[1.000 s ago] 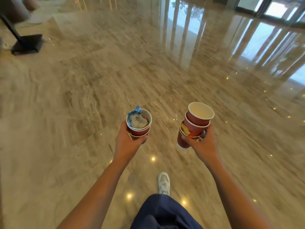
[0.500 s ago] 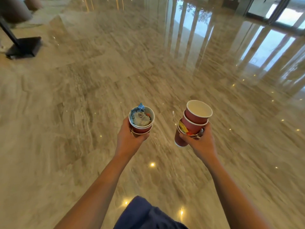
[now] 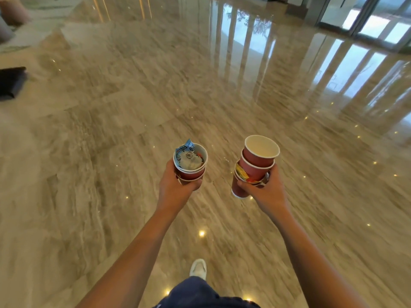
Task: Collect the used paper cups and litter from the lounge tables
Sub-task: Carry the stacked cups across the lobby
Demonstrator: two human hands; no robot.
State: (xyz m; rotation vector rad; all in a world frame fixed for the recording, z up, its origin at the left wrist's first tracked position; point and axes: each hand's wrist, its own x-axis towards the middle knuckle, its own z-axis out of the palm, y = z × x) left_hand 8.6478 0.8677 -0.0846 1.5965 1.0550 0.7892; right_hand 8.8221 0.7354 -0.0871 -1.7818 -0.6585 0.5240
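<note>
Polished beige marble floor (image 3: pixel 111 130) was spread below, with window light mirrored in it. Above it, near the centre, a nested stack of red paper cups (image 3: pixel 192 173) was held upright by the left grip (image 3: pixel 175 192), fingers curled round the cup wall. Crumpled blue-and-white wrappers (image 3: pixel 188 155) were stuffed into the top cup. Just to the right, apart from it, a taller tilted stack of red cups (image 3: pixel 258 161) was clasped by the right grip (image 3: pixel 266 192), and a yellow-and-red wrapper (image 3: pixel 243 175) was seen at its side by the fingers. A white shoe (image 3: pixel 198 268) and a navy trouser leg (image 3: pixel 200 292) were seen beneath.

Two red cup stacks (image 3: pixel 258 165), wrapper-stuffed (image 3: pixel 190 161).
</note>
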